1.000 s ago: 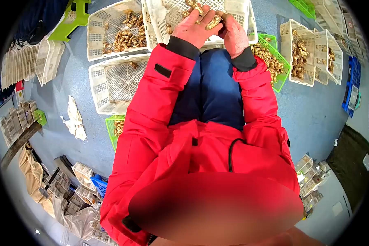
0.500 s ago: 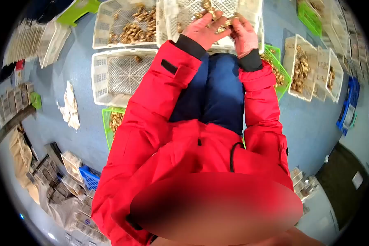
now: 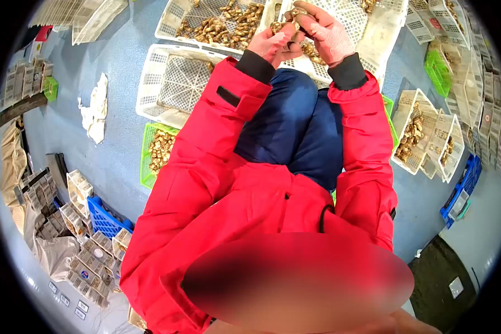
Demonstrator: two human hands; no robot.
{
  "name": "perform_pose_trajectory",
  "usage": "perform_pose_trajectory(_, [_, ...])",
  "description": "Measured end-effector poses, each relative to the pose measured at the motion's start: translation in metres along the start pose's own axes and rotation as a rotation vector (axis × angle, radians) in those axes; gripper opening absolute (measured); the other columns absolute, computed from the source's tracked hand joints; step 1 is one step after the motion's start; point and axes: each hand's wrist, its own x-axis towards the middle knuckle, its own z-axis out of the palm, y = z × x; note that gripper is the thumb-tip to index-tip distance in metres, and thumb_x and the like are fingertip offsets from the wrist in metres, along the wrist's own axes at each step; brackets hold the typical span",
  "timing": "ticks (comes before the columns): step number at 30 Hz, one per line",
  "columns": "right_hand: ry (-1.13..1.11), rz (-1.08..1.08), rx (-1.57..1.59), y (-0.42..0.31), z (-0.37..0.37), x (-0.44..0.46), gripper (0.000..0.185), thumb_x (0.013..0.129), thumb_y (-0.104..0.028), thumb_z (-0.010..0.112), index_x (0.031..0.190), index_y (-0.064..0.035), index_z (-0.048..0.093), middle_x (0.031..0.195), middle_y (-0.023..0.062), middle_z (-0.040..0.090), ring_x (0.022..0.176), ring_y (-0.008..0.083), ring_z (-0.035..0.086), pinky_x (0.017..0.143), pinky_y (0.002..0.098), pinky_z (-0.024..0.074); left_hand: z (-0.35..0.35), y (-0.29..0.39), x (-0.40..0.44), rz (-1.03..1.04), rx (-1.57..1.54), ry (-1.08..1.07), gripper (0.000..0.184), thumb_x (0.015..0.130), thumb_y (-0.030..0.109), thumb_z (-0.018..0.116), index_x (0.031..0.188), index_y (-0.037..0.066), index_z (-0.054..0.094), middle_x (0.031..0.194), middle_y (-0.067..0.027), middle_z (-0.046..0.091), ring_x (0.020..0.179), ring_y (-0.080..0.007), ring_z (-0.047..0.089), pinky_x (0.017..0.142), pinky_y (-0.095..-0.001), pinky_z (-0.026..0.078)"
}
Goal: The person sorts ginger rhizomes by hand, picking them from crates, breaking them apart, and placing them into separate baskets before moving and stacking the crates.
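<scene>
I see the left hand gripping a knobbly brown piece, the right hand pinching a second piece just beside it, both over a white crate. Its rim bounds my room right of them; a neighbouring crate crowds the left. Blue floor opens farther left, around a white cloth.

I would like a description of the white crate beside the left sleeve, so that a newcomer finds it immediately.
From the red jacket, follow its left sleeve towards the left hand. Beside that sleeve, between a green basket and another white crate, lies this crate. Both neighbours hold many brown pieces; here the mesh bottom looks almost bare.
</scene>
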Motion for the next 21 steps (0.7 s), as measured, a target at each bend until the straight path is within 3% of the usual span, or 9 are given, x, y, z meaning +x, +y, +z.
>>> perform_pose_trajectory(2, [0.072, 0.023, 0.366, 0.008, 0.002, 0.002, 0.040, 0.082, -0.017, 0.054, 0.118, -0.0021, 0.046, 0.099, 0.0090, 0.057, 0.083, 0.0149, 0.056, 0.075, 0.0269, 0.0451, 0.003, 0.001, -0.004, 0.015, 0.040, -0.076, 0.038, 0.080, 0.031, 0.059, 0.108, 0.009, 0.048, 0.095, -0.0017, 0.054, 0.083, -0.0155, 0.054, 0.079, -0.0382, 0.044])
perform_pose_trajectory(3, [0.051, 0.121, 0.430, -0.005, 0.001, -0.001, 0.048, 0.086, -0.017, 0.049, 0.128, -0.0026, 0.030, 0.099, 0.0117, 0.055, 0.085, 0.0184, 0.055, 0.076, 0.0315, 0.0463, 0.004, 0.005, -0.005, -0.003, 0.034, -0.104, 0.040, 0.079, 0.033, 0.059, 0.109, 0.009, 0.048, 0.096, -0.0014, 0.054, 0.084, -0.0151, 0.053, 0.081, -0.0377, 0.043])
perform_pose_trajectory(6, [0.061, 0.048, 0.661, 0.003, 0.006, 0.004, 0.053, 0.085, -0.011, 0.050, 0.130, -0.0043, 0.024, 0.100, 0.0133, 0.054, 0.087, 0.0214, 0.054, 0.076, 0.0337, 0.0463, 0.000, -0.002, -0.002, 0.019, -0.021, -0.042, 0.043, 0.079, 0.035, 0.059, 0.109, 0.007, 0.048, 0.096, -0.0015, 0.054, 0.088, -0.0147, 0.051, 0.084, -0.0358, 0.041])
perform_pose_trajectory(9, [0.123, 0.062, 0.587, 0.007, 0.003, 0.002, 0.058, 0.081, -0.003, 0.053, 0.130, -0.0050, 0.022, 0.102, 0.0149, 0.052, 0.089, 0.0240, 0.054, 0.079, 0.0357, 0.0458, -0.008, -0.006, 0.001, 0.012, -0.104, -0.110, 0.041, 0.079, 0.031, 0.059, 0.108, 0.005, 0.047, 0.097, -0.0035, 0.053, 0.089, -0.0160, 0.051, 0.084, -0.0357, 0.041])
perform_pose_trajectory(14, [0.127, 0.097, 0.654, 0.012, -0.001, 0.000, 0.057, 0.079, 0.001, 0.051, 0.129, -0.0047, 0.024, 0.103, 0.0148, 0.051, 0.089, 0.0250, 0.054, 0.079, 0.0368, 0.0463, -0.018, -0.012, 0.002, -0.004, -0.140, 0.014, 0.042, 0.079, 0.027, 0.060, 0.110, 0.003, 0.045, 0.099, -0.0067, 0.053, 0.090, -0.0183, 0.051, 0.087, -0.0377, 0.040])
perform_pose_trajectory(18, [0.248, 0.020, 0.565, 0.050, -0.047, 0.014, 0.050, 0.076, 0.007, 0.050, 0.122, -0.0042, 0.035, 0.093, 0.0104, 0.055, 0.079, 0.0220, 0.056, 0.070, 0.0339, 0.0489, -0.026, -0.008, -0.003, 0.004, -0.194, 0.011, 0.039, 0.080, 0.025, 0.058, 0.109, 0.002, 0.044, 0.100, -0.0087, 0.053, 0.091, -0.0210, 0.051, 0.090, -0.0405, 0.039])
perform_pose_trajectory(19, [0.455, 0.016, 0.531, 0.051, -0.050, 0.019, 0.046, 0.074, 0.009, 0.050, 0.117, -0.0042, 0.041, 0.090, 0.0088, 0.056, 0.075, 0.0200, 0.056, 0.068, 0.0317, 0.0488, -0.023, -0.007, -0.005, 0.032, -0.204, 0.030, 0.028, 0.080, 0.023, 0.058, 0.100, 0.004, 0.050, 0.095, -0.0096, 0.056, 0.083, -0.0201, 0.054, 0.084, -0.0411, 0.043])
perform_pose_trajectory(20, [0.418, 0.004, 0.419, 0.052, -0.053, 0.028, 0.046, 0.074, 0.008, 0.053, 0.117, -0.0046, 0.040, 0.094, 0.0102, 0.054, 0.080, 0.0191, 0.055, 0.069, 0.0315, 0.0485, -0.027, -0.010, -0.006, 0.015, -0.244, 0.035, 0.029, 0.081, 0.023, 0.056, 0.103, 0.004, 0.049, 0.099, -0.0105, 0.054, 0.088, -0.0222, 0.053, 0.087, -0.0418, 0.041])
perform_pose_trajectory(21, [0.311, -0.178, -0.228, 0.043, -0.042, 0.026, 0.048, 0.076, 0.002, 0.055, 0.120, -0.0045, 0.038, 0.099, 0.0108, 0.052, 0.085, 0.0190, 0.054, 0.072, 0.0316, 0.0474, -0.031, -0.012, -0.004, -0.005, -0.281, 0.035, 0.030, 0.082, 0.023, 0.055, 0.105, 0.004, 0.048, 0.103, -0.0115, 0.053, 0.093, -0.0243, 0.051, 0.090, -0.0425, 0.039])
